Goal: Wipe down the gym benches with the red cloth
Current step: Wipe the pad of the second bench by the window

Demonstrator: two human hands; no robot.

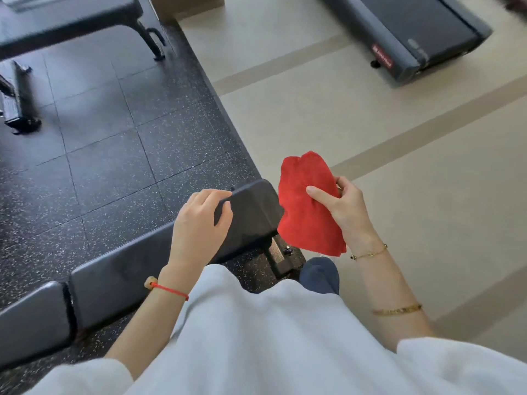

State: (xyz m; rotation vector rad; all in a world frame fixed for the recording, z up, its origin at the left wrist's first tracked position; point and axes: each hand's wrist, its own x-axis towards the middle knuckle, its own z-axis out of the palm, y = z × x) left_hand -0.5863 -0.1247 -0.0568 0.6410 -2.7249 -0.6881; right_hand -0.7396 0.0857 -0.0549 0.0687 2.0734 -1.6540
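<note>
1. The right hand [346, 208] holds the red cloth [309, 205] up in the air, just beyond the end of the nearest bench [251, 215]. Its thumb lies across the front of the cloth and its fingers [343, 185] curl round the far edge, so the cloth is pinched between them.
2. The cloth hangs loosely crumpled, its lower edge just beside the bench's end but seemingly not touching the padding.
3. The left hand [199, 220] rests on the end pad of that bench, its fingers bent over the pad's far edge and its thumb on the top, gripping the pad.
4. The bench is black and padded, in sections that run from the lower left toward the middle, standing on a dark speckled rubber floor [114, 138].
5. A second black bench [71, 21] stands at the upper left, well apart from the first.
6. At the upper right a treadmill [413, 38] sits on a pale floor [370, 124] with tan stripes.
7. A red string bracelet [169, 289] circles the left wrist; gold bracelets [370, 253] are on the right arm.
</note>
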